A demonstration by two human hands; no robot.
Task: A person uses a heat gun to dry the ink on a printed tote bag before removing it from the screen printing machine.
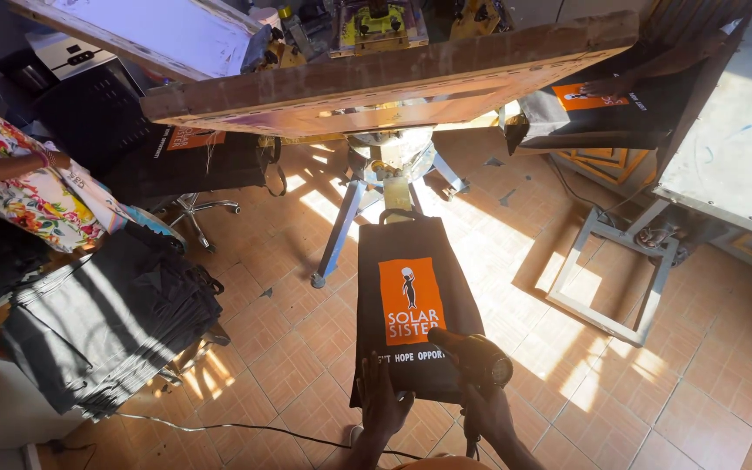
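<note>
A dark tote bag (435,257) with an orange printed panel lies flat on a press platen in front of me. My left hand (383,405) rests on the bag's near edge, fingers spread. My right hand (486,416) grips a black heat gun (479,357) whose nozzle points at the lower part of the print. A raised wooden printing screen (376,83) tilts above the far end of the bag.
A stack of dark bags (106,318) lies at the left beside a person in a flowered garment (19,187). More printed bags (585,109) sit on platens at the back. A metal frame (607,283) stands on the tiled floor at right; a cable (219,426) crosses the floor.
</note>
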